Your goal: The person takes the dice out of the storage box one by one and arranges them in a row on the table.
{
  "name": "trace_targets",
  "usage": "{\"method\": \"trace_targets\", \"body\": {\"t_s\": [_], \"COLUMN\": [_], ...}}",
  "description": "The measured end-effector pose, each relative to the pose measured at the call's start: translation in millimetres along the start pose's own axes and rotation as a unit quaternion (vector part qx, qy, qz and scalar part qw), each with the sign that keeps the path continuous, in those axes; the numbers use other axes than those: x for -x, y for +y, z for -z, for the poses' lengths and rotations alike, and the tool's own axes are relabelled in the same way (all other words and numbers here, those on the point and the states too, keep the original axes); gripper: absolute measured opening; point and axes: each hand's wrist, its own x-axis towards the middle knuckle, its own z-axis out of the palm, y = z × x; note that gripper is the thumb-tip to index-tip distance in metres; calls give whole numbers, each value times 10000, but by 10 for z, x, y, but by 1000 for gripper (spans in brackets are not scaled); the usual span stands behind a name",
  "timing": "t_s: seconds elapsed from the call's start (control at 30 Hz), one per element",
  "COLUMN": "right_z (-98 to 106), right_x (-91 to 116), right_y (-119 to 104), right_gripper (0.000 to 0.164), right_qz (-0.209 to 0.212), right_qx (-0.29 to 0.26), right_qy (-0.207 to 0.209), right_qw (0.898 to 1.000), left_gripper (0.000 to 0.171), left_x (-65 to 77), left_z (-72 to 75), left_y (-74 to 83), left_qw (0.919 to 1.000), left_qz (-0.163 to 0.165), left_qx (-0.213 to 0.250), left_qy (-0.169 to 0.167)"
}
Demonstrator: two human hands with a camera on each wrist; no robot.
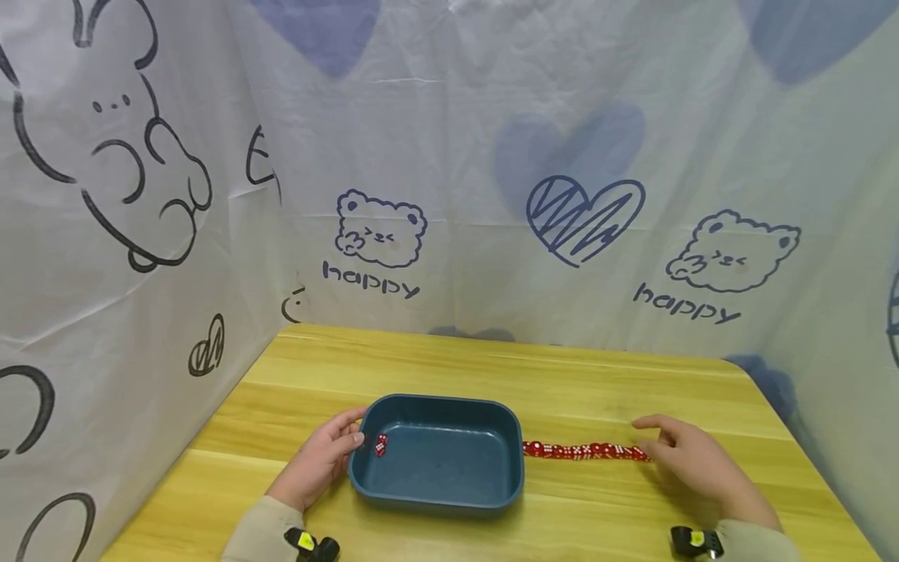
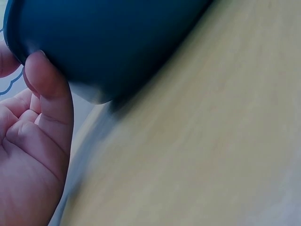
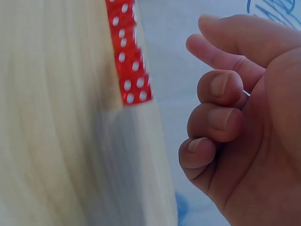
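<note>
A dark teal rectangular box [image 1: 449, 499] is in the middle of the head view, its open side up. My left hand [image 1: 321, 459] grips its left end, the thumb [image 2: 47, 80] pressed to the wall near a corner. Inside the box, by the left wall, sit red dice [image 1: 381, 445] with white dots. A straight row of red dice [image 1: 587, 451] runs rightward from the box's right side. Near the row's far end hovers my right hand [image 1: 695, 460], holding nothing. Its thumb and index finger extend loosely and the other fingers curl, apart from the end die [image 3: 136, 92].
All this is on a yellow wood-grain table [image 1: 421, 359] with rounded corners. White cloth [image 1: 456, 297] printed with hearts, bears and a rabbit hangs behind the table and along both sides.
</note>
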Motion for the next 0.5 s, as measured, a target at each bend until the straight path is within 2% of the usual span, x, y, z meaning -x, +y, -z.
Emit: {"method": "trace_targets", "body": {"t_s": [0.3,0.5], "right_z": [-102,-154], "right_x": [-20,-37], "right_y": [-308,-491], "right_gripper": [38,34], "right_qz": [313,558], "right_qx": [-90,-3], "right_qy": [-104,0], "right_qw": [9994,9984], "left_gripper": [57,56], "left_x": [16,28], "left_z": [-13,-5], "left_y": [17,23], "left_qw": [10000,9999], "left_qz": [10,-10], "left_qx": [-75,-90], "left_qy": [-13,-63]}}
